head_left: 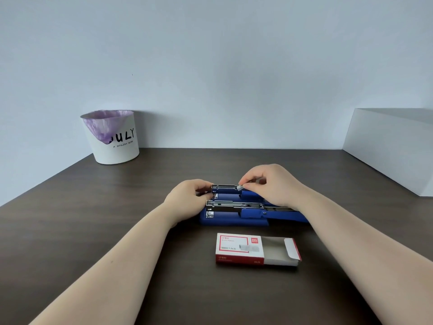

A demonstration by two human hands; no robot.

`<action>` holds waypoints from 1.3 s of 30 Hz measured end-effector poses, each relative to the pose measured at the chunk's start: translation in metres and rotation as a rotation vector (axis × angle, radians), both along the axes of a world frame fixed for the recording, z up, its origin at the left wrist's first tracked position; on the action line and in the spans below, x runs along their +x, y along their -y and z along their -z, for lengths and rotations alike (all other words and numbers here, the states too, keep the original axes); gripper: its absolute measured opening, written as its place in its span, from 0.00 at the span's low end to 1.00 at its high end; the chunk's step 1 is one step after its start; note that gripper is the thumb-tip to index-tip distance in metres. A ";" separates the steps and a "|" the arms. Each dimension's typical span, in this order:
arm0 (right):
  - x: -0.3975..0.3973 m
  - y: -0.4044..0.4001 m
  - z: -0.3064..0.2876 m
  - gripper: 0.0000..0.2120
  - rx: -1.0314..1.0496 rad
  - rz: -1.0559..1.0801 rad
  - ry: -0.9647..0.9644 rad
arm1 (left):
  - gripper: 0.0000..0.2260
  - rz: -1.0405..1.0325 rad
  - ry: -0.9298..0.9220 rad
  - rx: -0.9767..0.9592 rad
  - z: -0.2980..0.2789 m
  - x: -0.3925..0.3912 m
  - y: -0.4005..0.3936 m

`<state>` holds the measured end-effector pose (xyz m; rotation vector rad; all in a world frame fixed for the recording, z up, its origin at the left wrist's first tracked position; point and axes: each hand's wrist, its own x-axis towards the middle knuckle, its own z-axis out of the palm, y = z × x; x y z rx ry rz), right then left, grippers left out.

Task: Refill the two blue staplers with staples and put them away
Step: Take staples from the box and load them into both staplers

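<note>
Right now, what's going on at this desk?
A person is refilling two blue staplers lying open side by side. The left hand steadies the far stapler at its front end, while the right hand pinches a strip of staples at its open channel. The near stapler lies open too, untouched. The staple box sits open in front of them.

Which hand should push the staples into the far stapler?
The right hand, probably. It already pinches the staple strip right over the far stapler's open channel, while the left hand is busy steadying its front end.
</note>
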<state>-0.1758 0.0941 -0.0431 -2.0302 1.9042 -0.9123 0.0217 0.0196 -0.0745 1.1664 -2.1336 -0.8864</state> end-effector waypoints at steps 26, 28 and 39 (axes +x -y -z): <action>-0.001 0.003 -0.002 0.07 -0.102 0.065 -0.038 | 0.11 -0.002 0.036 -0.024 0.001 0.000 0.001; -0.003 0.003 -0.002 0.08 -0.066 0.085 -0.076 | 0.11 -0.002 0.036 -0.024 0.001 0.001 0.001; 0.010 0.006 0.004 0.12 0.020 0.000 -0.364 | 0.11 -0.005 0.043 -0.039 0.001 0.000 0.000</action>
